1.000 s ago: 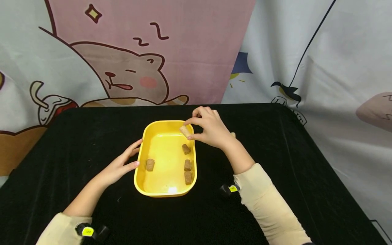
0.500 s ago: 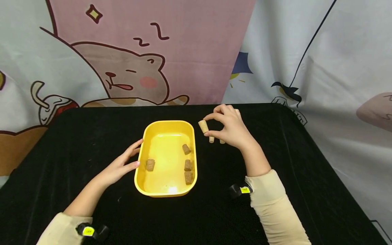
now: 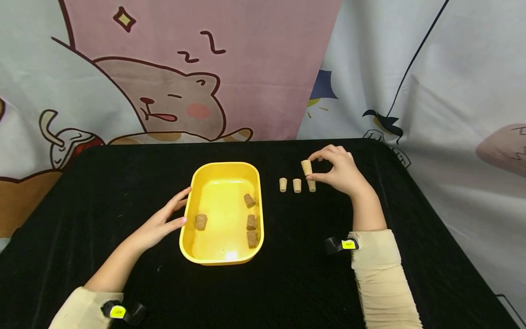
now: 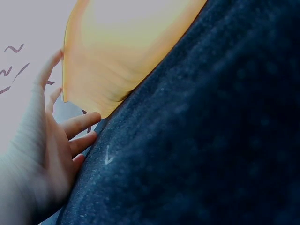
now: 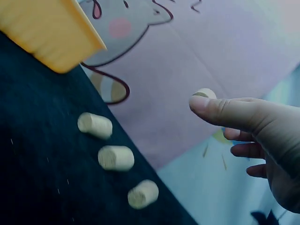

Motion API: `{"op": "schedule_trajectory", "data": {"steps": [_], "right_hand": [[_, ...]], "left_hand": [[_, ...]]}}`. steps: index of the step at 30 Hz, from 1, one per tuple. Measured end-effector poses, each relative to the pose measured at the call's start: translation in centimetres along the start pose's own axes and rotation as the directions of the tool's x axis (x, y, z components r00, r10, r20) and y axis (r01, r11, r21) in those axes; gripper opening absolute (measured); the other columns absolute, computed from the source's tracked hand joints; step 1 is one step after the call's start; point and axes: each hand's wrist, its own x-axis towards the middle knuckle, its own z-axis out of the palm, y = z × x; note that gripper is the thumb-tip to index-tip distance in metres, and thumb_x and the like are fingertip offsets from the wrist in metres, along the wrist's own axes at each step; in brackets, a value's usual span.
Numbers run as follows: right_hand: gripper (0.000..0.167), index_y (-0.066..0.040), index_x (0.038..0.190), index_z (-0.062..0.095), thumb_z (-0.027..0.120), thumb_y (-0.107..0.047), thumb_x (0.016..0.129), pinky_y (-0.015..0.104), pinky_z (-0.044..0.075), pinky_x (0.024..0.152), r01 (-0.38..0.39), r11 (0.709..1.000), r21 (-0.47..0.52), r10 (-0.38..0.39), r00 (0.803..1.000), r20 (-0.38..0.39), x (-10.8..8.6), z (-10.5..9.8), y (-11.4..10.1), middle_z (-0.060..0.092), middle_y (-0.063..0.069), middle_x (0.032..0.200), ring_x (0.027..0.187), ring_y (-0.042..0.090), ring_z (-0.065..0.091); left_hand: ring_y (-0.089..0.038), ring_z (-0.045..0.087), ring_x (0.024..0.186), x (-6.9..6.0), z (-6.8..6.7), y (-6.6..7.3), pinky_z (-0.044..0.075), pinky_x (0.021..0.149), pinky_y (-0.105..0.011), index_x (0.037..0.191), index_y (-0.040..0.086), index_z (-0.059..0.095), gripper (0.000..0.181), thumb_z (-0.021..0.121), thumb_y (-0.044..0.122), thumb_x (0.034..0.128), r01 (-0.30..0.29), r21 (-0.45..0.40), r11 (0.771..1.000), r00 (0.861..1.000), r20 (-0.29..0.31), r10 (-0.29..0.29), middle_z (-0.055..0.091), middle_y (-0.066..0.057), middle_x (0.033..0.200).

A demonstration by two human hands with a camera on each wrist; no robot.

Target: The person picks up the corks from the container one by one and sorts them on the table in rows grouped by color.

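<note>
- The right hand [image 3: 339, 169] pinches a pale cork [image 3: 306, 167] between thumb and index finger, above the table [image 3: 287, 283] toward its far edge.
- The left hand [image 3: 162, 224], fingers extended and gripping nothing, touches the yellow tray [image 3: 226, 214] along its left edge.
- The step in hand seems to be lining up corks beside the tray's right edge.
- Next probably calls for lowering it clear of the three corks [image 3: 297, 185].

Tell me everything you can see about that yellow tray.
The yellow tray is rectangular with rounded corners, raised walls and a smooth rim; it looks like shiny plastic, catching bright reflections. It sits open side up on the black cloth. Four brown corks are inside: one near the left wall, three along the right. The left hand touches its left side.
</note>
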Motion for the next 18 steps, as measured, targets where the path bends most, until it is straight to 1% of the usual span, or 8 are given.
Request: {"op": "schedule_trajectory", "data": {"steps": [4,8,11,18], "right_hand": [[0.043,-0.014,0.110,0.066,0.084,-0.027,0.073,0.045,0.027,0.085,-0.101,0.994,0.042,0.099,0.994,0.048,-0.6,-0.2,2.0,0.055,0.008,0.106,0.104,0.029,0.041],[0.043,-0.013,0.112,0.064,0.083,-0.026,0.076,0.046,0.030,0.084,-0.167,0.984,0.067,0.162,0.984,0.072,-1.3,-0.3,3.7,0.052,0.007,0.105,0.105,0.031,0.040],[0.042,-0.011,0.113,0.063,0.081,-0.025,0.077,0.046,0.032,0.084,-0.188,0.979,0.079,0.181,0.979,0.092,-1.6,-0.3,4.7,0.051,0.008,0.104,0.105,0.032,0.040],[0.043,-0.007,0.116,0.059,0.077,-0.026,0.082,0.049,0.035,0.088,-0.216,0.971,0.102,0.196,0.964,0.179,-2.4,0.1,6.5,0.051,0.012,0.105,0.106,0.032,0.043]], "left_hand": [[-0.049,0.022,0.135,0.0,0.0,0.0,0.028,0.094,-0.073,0.154,0.028,0.013,0.067,0.049,0.017,0.0988,0.000,-0.003,1.000,1.000,0.003,0.000,0.022,-0.024,0.153],[-0.048,0.022,0.135,0.0,0.0,-0.1,0.029,0.094,-0.072,0.154,0.028,0.013,0.067,0.049,0.017,0.0988,0.000,-0.003,1.000,1.000,0.004,0.000,0.022,-0.023,0.153],[-0.049,0.022,0.135,0.0,0.0,0.0,0.028,0.094,-0.073,0.154,0.028,0.013,0.067,0.049,0.017,0.0988,-0.002,0.000,1.000,1.000,0.002,0.002,0.022,-0.024,0.153],[-0.049,0.022,0.135,0.0,0.0,-0.1,0.028,0.094,-0.073,0.154,0.028,0.013,0.067,0.049,0.017,0.0987,-0.002,0.003,1.000,1.000,-0.002,0.002,0.022,-0.024,0.152]]}}
